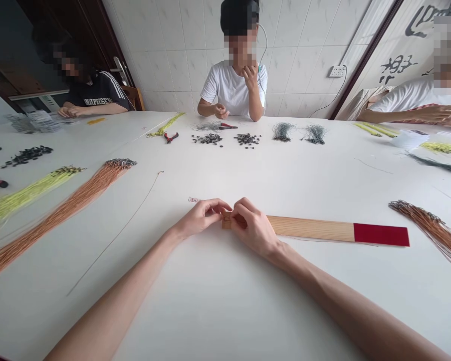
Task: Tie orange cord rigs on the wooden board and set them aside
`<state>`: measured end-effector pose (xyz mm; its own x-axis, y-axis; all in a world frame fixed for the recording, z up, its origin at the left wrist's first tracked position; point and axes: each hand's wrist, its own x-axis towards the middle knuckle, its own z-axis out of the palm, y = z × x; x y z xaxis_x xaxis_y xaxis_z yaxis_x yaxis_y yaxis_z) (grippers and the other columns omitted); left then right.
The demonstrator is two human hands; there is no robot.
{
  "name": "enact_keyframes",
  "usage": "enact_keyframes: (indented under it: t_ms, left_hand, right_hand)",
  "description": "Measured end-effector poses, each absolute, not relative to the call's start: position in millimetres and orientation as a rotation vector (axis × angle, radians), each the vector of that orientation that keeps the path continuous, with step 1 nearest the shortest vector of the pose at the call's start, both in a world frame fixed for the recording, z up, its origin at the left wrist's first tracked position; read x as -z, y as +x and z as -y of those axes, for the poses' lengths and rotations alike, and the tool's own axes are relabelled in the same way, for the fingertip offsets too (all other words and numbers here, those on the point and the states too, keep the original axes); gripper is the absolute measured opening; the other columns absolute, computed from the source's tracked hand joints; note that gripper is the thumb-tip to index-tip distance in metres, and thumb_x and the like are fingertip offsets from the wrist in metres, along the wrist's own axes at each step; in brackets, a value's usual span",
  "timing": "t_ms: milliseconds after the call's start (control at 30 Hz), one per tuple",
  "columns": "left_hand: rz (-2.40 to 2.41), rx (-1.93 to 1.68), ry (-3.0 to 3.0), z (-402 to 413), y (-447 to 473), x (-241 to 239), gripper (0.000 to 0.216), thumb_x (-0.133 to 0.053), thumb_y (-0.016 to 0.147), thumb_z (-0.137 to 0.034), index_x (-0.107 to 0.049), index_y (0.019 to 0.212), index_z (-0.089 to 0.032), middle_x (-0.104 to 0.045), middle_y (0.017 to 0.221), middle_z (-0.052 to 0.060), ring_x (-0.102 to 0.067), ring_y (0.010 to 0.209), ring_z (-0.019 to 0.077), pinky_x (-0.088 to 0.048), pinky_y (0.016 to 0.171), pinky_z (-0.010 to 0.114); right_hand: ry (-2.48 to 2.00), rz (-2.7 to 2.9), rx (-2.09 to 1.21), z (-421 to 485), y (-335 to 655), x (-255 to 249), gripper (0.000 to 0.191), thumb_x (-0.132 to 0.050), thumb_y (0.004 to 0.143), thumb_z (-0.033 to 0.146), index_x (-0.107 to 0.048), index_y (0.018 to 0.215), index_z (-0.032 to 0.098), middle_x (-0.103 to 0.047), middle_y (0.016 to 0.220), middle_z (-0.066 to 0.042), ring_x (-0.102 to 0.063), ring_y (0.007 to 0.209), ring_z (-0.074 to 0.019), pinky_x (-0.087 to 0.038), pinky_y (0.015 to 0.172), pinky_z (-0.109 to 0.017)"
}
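A long wooden strip (315,228) with a red end (381,234) lies across the table in front of me. Over its left end, my left hand (201,216) is closed in a pinch; what its fingertips hold is too small to make out. My right hand (254,224) rests on the strip beside it, thumb and fingers pressed together on a thin line, the grip itself partly hidden. The line's loose length (338,242) trails right along the strip's near edge. Left of my hands lies a single line with a hooked end (160,173).
Bundles of orange-brown lines (75,205) and yellow lines (30,193) lie left, another brown bundle (424,215) right. Across the white table are piles of small black pieces (207,139), pliers (170,137) and green-grey bundles (282,132). Three people sit around it.
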<state>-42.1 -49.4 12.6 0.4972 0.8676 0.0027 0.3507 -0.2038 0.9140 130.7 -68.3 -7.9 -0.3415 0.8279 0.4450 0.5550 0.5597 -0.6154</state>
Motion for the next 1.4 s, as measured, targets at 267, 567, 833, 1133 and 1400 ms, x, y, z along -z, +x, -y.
enact_keyframes:
  t_ms: [267, 567, 833, 1133, 1400]
  left_hand:
    - [-1.014, -0.666, 1.77, 47.4, -43.3, -11.4, 0.019, -0.048, 0.082, -0.024, -0.061, 0.095, -0.02, -0.062, 0.089, 0.003, -0.052, 0.086, 0.0167, -0.04, 0.079, 0.031]
    - [-1.03, -0.649, 1.757, 49.6, -43.3, -14.4, 0.019, -0.049, 0.081, -0.024, -0.061, 0.095, -0.02, -0.061, 0.089, 0.003, -0.052, 0.085, 0.017, -0.04, 0.078, 0.031]
    - [-1.041, -0.65, 1.771, 50.1, -43.1, -14.8, 0.019, -0.048, 0.08, -0.023, -0.061, 0.094, -0.02, -0.06, 0.086, 0.003, -0.051, 0.085, 0.0172, -0.039, 0.078, 0.031]
    - [-1.033, -0.654, 1.776, 50.4, -43.0, -16.2, 0.018, -0.048, 0.08, -0.022, -0.061, 0.093, -0.019, -0.059, 0.086, 0.003, -0.05, 0.082, 0.016, -0.04, 0.076, 0.03]
    - [-1.003, -0.657, 1.768, 48.8, -43.2, -14.1, 0.016, -0.05, 0.08, -0.022, -0.061, 0.092, -0.02, -0.062, 0.087, 0.002, -0.052, 0.083, 0.0156, -0.04, 0.076, 0.029]
  right_hand:
    - [-1.044, 2.061, -0.37, 69.1, 130.9, 8.9, 0.017, -0.039, 0.074, 0.005, -0.036, 0.064, 0.018, -0.042, 0.072, 0.001, -0.031, 0.052, -0.0057, -0.029, 0.047, -0.018]
    - [-1.069, 2.033, -0.416, 68.5, 131.9, 9.2, 0.016, -0.041, 0.073, 0.007, -0.035, 0.064, 0.019, -0.041, 0.072, 0.001, -0.03, 0.05, -0.005, -0.028, 0.046, -0.018]
    - [-1.116, 2.029, -0.468, 69.4, 131.8, 8.8, 0.012, -0.043, 0.074, 0.009, -0.042, 0.067, 0.018, -0.047, 0.077, 0.0, -0.039, 0.053, -0.0057, -0.031, 0.049, -0.019]
    - [-1.14, 2.019, -0.477, 69.9, 130.7, 7.4, 0.014, -0.043, 0.073, 0.007, -0.04, 0.065, 0.018, -0.046, 0.077, 0.0, -0.038, 0.053, -0.0054, -0.031, 0.048, -0.019]
    - [-1.118, 2.022, -0.491, 69.7, 131.6, 7.4, 0.011, -0.044, 0.075, 0.01, -0.041, 0.068, 0.018, -0.047, 0.077, 0.0, -0.039, 0.053, -0.0059, -0.033, 0.05, -0.02]
